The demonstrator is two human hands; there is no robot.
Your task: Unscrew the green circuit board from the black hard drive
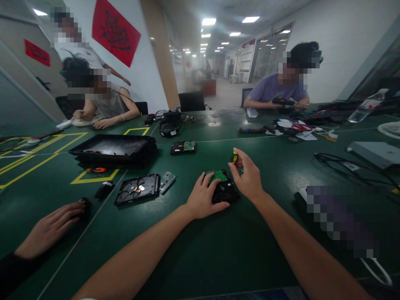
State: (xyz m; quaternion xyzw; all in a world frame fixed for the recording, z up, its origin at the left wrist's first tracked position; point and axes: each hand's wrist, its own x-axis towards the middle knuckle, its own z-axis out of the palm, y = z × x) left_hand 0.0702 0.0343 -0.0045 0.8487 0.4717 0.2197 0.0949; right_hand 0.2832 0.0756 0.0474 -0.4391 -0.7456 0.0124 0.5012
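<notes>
A black hard drive (225, 192) with a green circuit board lies on the table in front of me. My left hand (204, 193) grips it from the left, fingers over its top and thumb along the near edge. Just above its right side, my right hand (246, 173) pinches a small screwdriver with a yellow and black handle (234, 157). The screwdriver's shaft is hard to make out. To the left, an opened drive casing (137, 189) lies beside a loose circuit board (168, 182). Another hard drive (183, 147) rests farther back.
Black flat panels (114, 146) are stacked at the left, near an orange-handled tool (97, 170). Another person's hand (51, 223) rests on a mouse at lower left. Cables (346, 164), a grey box (375, 153) and a bottle (367, 106) are at right. Two people sit opposite.
</notes>
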